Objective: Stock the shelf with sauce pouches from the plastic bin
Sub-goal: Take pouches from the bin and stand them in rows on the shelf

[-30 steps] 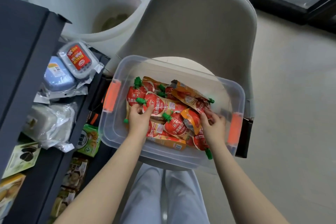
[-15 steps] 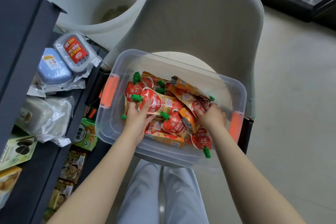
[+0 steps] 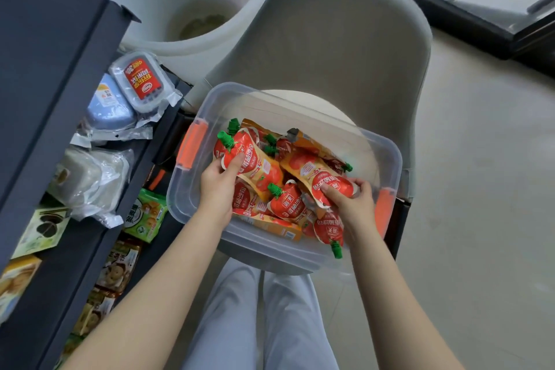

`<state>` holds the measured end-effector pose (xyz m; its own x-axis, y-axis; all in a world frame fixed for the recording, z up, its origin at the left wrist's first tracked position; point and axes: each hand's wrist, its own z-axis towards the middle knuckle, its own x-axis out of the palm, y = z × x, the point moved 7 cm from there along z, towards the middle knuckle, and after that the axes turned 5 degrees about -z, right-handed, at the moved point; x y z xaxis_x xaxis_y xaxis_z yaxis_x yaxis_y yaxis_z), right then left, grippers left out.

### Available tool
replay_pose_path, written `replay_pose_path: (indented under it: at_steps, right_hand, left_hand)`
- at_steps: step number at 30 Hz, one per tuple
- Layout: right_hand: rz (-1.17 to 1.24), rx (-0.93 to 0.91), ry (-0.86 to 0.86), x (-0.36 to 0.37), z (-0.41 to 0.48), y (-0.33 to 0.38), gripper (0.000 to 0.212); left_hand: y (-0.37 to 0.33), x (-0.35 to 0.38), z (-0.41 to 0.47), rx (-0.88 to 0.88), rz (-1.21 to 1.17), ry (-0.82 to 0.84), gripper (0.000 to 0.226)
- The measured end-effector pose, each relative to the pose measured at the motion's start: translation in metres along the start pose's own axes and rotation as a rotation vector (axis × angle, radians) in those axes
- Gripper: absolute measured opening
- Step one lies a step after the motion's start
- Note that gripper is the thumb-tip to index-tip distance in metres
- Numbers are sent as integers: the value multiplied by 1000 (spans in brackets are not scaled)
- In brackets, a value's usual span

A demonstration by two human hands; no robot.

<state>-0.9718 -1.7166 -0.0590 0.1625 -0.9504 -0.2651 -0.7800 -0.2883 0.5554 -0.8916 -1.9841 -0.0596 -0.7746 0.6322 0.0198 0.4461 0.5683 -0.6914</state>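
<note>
Pouch point(image 3: 250, 149) in left hand point(image 3: 216, 186), second pouch point(image 3: 312, 172) in right hand point(image 3: 354, 207).

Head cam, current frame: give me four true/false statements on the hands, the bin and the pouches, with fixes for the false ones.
1. The left hand grips a pouch inside the bin. True.
2. The right hand is empty and rests on the bin's rim. False: it grips a second pouch inside the bin.
3. The bin stands on the floor. False: it sits on the seat of a chair.
4. The pouches have green caps. True.
</note>
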Motion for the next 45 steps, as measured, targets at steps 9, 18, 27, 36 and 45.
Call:
replay_pose_path:
  at_steps: [9, 18, 27, 36, 45]
  right_hand:
    - [70, -421, 106, -16, -96, 109, 38]
    - [114, -752, 489, 20, -244, 245, 31]
    - [-20, -709, 1023, 134, -420, 237, 20]
    - [-232, -725, 1325, 216, -593, 120, 17]
    - [-260, -965, 1391, 274, -744, 37, 19]
  left_hand:
    - [-94, -23, -90, 233, 107, -35, 9]
    - [-189, -88, -226, 449, -180, -79, 36]
    - [-217, -221, -352, 529, -458, -124, 33]
    - [-149, -393, -494, 692, -530, -278, 26]
    - [-126, -541, -615, 914, -498, -553, 25]
